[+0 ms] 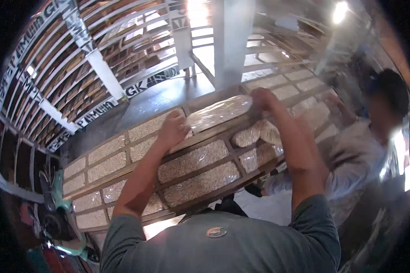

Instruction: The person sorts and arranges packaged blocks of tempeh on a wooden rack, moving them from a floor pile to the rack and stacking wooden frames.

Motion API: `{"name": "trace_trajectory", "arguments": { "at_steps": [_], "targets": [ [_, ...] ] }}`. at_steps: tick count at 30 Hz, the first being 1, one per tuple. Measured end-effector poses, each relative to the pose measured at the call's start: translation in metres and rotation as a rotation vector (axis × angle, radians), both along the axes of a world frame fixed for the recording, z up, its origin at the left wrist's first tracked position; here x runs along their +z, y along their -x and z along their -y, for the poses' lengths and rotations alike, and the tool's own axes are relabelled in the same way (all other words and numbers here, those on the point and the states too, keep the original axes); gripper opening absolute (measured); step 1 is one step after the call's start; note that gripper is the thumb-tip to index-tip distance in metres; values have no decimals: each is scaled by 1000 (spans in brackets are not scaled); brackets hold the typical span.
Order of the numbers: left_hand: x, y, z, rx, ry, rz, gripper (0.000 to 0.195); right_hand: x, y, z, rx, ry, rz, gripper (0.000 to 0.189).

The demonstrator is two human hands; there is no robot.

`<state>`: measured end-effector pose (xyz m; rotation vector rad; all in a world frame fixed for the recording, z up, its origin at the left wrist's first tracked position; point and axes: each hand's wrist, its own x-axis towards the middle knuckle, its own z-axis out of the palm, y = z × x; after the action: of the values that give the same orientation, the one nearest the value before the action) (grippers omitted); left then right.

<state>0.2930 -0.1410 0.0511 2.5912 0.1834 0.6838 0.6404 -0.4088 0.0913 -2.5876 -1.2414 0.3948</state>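
My left hand and my right hand are at opposite ends of a shiny clear plastic bag, stretched over a compartment at the back of a wooden frame. The right fingers are closed at its far end; the left fist is at its near end, its grip partly hidden. Grainy, pale blocks lie in the frame's compartments, several under clear film. Wooden dividers part them. Two smaller wrapped pieces lie below my right hand.
Close on the right, a person in a light shirt reaches over the frame. A pale post rises behind it. Slatted racks with boards stand beyond, bearing writing. A light green motorbike is at the left.
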Motion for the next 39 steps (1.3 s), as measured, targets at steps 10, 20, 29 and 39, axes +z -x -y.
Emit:
{"name": "trace_trajectory", "arguments": {
  "at_steps": [10,20,29,39],
  "targets": [
    [36,-90,41,130,-212,-1037,52,-34,-40,-17,38,212,258,31],
    [-17,-133,94,-240,-253,-450,89,-13,60,35,-199,-156,43,47],
    [-31,-166,82,-604,-186,-574,92,-54,175,108,-31,-433,95,20],
    [-17,-219,104,-821,316,-139,78,-22,230,108,-204,-940,-24,17]
  ]
}}
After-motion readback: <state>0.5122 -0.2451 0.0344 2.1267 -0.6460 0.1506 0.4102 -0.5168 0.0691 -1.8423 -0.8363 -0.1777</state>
